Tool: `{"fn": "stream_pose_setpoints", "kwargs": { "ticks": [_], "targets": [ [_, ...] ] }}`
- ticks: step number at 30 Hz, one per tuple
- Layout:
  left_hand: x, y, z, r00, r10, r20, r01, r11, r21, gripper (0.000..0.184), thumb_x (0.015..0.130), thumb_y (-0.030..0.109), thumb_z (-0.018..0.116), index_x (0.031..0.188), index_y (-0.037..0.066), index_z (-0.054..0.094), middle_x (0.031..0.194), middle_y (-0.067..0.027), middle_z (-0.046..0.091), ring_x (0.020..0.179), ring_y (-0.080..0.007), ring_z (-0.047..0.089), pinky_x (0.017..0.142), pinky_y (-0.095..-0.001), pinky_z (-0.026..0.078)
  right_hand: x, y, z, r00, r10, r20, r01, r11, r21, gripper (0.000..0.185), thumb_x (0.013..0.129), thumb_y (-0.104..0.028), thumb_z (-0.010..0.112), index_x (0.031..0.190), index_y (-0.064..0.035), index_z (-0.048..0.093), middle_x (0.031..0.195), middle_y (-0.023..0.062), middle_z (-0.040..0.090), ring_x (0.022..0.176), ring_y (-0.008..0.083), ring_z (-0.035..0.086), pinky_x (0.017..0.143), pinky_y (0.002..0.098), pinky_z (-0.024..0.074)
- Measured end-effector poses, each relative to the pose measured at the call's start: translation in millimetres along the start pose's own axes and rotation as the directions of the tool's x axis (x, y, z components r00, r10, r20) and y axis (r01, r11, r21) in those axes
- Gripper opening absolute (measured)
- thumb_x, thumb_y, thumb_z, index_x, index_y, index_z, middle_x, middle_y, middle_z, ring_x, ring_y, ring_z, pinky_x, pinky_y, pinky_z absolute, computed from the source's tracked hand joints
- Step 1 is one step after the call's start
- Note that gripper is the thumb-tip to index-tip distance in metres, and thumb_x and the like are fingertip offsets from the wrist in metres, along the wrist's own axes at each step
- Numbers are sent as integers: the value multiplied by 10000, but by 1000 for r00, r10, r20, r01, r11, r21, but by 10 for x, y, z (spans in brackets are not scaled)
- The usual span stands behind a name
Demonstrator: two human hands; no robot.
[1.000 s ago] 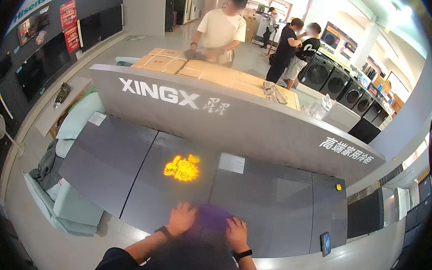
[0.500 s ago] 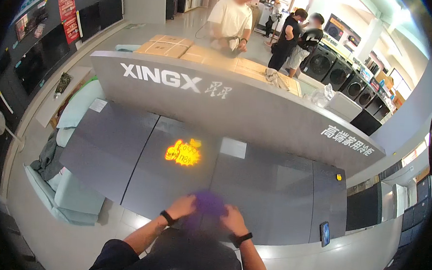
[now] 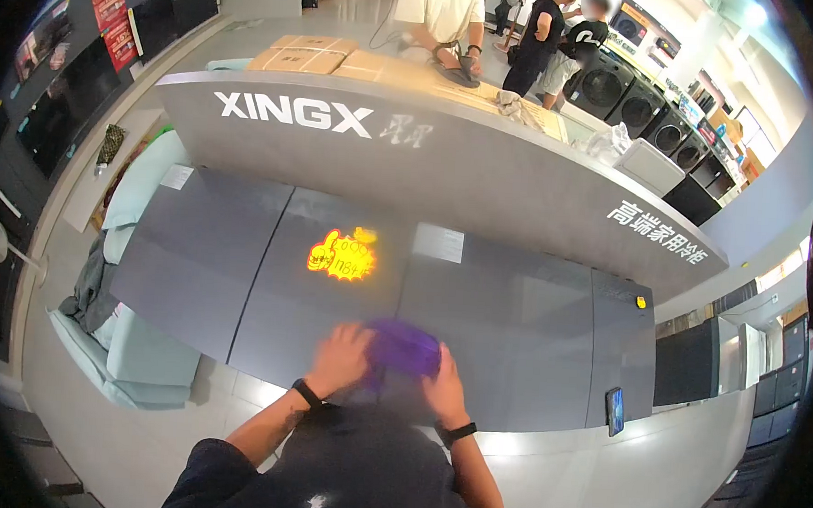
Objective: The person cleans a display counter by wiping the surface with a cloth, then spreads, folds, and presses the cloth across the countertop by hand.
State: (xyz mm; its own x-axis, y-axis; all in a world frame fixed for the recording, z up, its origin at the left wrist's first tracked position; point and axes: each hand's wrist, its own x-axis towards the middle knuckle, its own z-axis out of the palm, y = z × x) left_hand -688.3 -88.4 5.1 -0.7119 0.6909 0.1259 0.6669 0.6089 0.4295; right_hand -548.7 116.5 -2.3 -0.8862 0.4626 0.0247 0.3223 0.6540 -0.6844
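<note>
Between my two hands is a purple cloth (image 3: 403,348), blurred, over the front part of the dark freezer tops (image 3: 503,333). My left hand (image 3: 342,359) touches or nearly touches its left side, fingers smeared by motion. On the other side, my right hand (image 3: 444,385) has its fingers closed on the cloth's right edge. Both wrists wear black bands. A yellow and red price tag (image 3: 342,255) lies beyond my left hand, and a white paper sheet (image 3: 439,243) lies farther back.
Behind the freezers stands a grey XINGX sign board (image 3: 503,162). Beyond it a person (image 3: 441,26) handles a dark cloth over cardboard boxes (image 3: 302,55). A phone (image 3: 614,410) leans at the front right edge. A pale green sofa (image 3: 153,360) is at left.
The view has tilted down. My hands and the purple cloth have shifted forward over the freezer tops, and the cloth looks more spread. The person across now bends over the boxes with the dark cloth.
</note>
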Motion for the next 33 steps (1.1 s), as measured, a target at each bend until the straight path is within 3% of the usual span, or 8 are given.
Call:
{"fn": "stream_pose_setpoints", "kwargs": {
  "ticks": [2, 5, 9, 13, 19, 25, 29, 33],
  "targets": [
    [108, 95, 27, 983, 180, 44, -182, 983, 42, 516, 802, 160, 594, 1312, 92, 548, 1407, -169, 490, 1315, -385, 443, 942, -529, 492, -58, -24, 53, 986, -144, -80, 130, 979, -158, 552, 843, -131, 638, 1378, -109, 504, 1368, 220, 503, 1162, 388, 556, 962, 453, 501],
    [64, -14, 300, 900, 350, 262, -374, 926, 48, 588, 792, 155, 609, 1360, 54, 502, 1467, -176, 435, 1370, -378, 395, 964, -526, 488, -68, -47, 47, 984, -56, 171, 114, 928, -355, 539, 859, -146, 599, 1390, -184, 511, 1393, 215, 484, 1170, 414, 543, 947, 481, 512],
    [42, -118, 128, 725, 468, 505, -499, 863, -83, 686, 778, 132, 650, 1415, 1, 430, 1485, -188, 404, 1386, -365, 374, 1011, -511, 470, -193, 66, -13, 971, -35, 238, 127, 915, -382, 478, 881, -169, 594, 1354, -208, 540, 1380, 205, 497, 1171, 422, 554, 900, 495, 529],
    [-25, -335, 117, 700, 523, 487, -490, 847, -205, 708, 766, 73, 673, 1427, 26, 425, 1519, -170, 375, 1437, -358, 316, 1039, -502, 465, -243, 141, -36, 969, -65, 239, 134, 949, -287, 418, 889, -171, 597, 1307, -158, 570, 1339, 211, 527, 1118, 410, 590, 876, 486, 536],
    [304, -615, 689, 721, 638, 270, -631, 766, -126, 507, 838, 92, 590, 1331, 9, 502, 1343, -177, 526, 1221, -352, 489, 1069, -453, 405, 229, 200, 143, 975, -37, 218, 103, 950, -296, 382, 883, -177, 603, 1260, -111, 597, 1229, 196, 591, 1045, 394, 621, 846, 467, 543],
    [913, -307, 857, 979, 156, 134, -143, 984, -102, 426, 825, 186, 680, 1210, 49, 560, 1194, -141, 559, 1145, -348, 528, 923, -495, 480, 955, 231, 228, 995, -38, 95, 61, 964, -259, 373, 836, -170, 646, 1198, -88, 605, 1193, 183, 605, 1030, 390, 622, 845, 469, 537],
    [1187, -152, 754, 999, -3, 39, 4, 999, -32, 447, 767, 264, 738, 1127, 73, 553, 1194, -108, 559, 1136, -324, 532, 860, -486, 481, 1180, 432, 441, 994, -53, -97, 48, 998, -48, 359, 809, -177, 689, 1143, -77, 604, 1252, 194, 585, 1097, 393, 597, 899, 449, 520],
    [951, -172, 669, 996, 57, 63, -59, 998, 33, 468, 752, 270, 752, 1130, 81, 551, 1236, -107, 544, 1203, -315, 488, 871, -519, 453, 931, 513, 545, 990, -129, -49, 122, 985, -124, 429, 817, -203, 696, 1218, -86, 597, 1415, 217, 479, 1273, 429, 480, 1004, 463, 457]
  ]
}}
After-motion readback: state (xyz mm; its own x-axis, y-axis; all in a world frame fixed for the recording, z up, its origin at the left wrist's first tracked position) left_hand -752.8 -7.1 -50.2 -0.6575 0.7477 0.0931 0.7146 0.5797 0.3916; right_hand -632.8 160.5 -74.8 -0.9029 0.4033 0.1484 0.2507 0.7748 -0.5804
